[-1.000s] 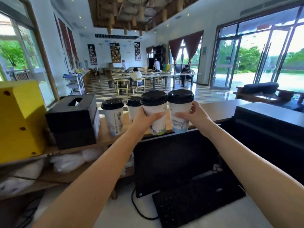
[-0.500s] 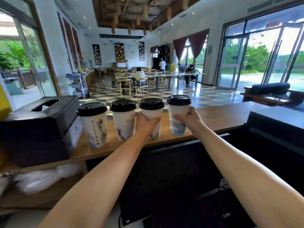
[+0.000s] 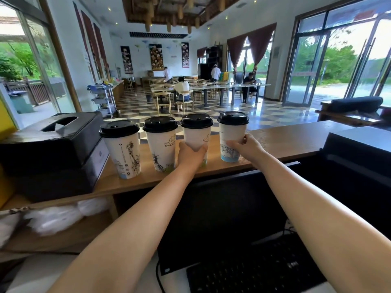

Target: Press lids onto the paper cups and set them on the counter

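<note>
Several white paper cups with black lids stand in a row on the wooden counter (image 3: 285, 140). My left hand (image 3: 191, 154) wraps the lower part of the third cup (image 3: 197, 134), which rests on the counter. My right hand (image 3: 246, 148) grips the side of the rightmost cup (image 3: 231, 132), also standing on the counter. The two cups at the left, one (image 3: 122, 151) beside the other (image 3: 161, 146), stand free, untouched. All lids look seated.
A black tissue box (image 3: 53, 149) sits left of the cups on the counter. A dark monitor (image 3: 222, 218) and keyboard (image 3: 254, 271) lie below the counter in front of me, a black device (image 3: 357, 149) at right. Plastic bags (image 3: 55, 216) fill the shelf below left.
Both hands have lowered their lidded cups from the air onto the counter, to the right of the two standing cups. My view has shifted closer and to the left.
</note>
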